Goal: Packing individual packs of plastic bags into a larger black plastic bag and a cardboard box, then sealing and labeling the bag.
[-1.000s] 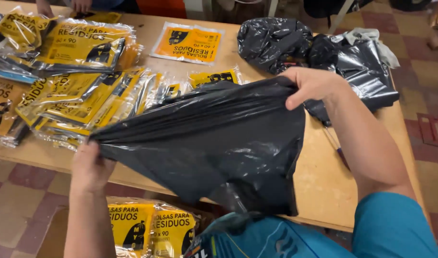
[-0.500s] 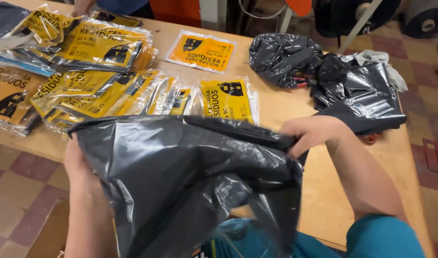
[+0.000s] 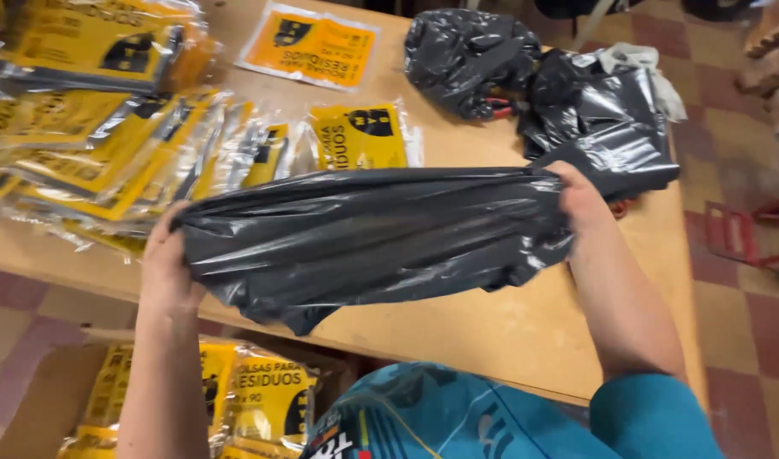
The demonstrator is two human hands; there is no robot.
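wooden table (image 3: 525, 327) | tiled floor (image 3: 747, 323) | left hand (image 3: 164, 272), right hand (image 3: 581, 200) each clench black bag (image 3: 372, 234), apparently folded

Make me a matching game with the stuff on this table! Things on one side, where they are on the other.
Things:
1. black plastic bag
2. crumpled black bags
3. single orange-labelled packet
4. cardboard box of yellow packets

Places:
A. on the floor under the table edge
B. stretched between the left hand and right hand
C. lying flat at the far side of the wooden table
D. heaped at the far right corner

Pairs: 1-B, 2-D, 3-C, 4-A
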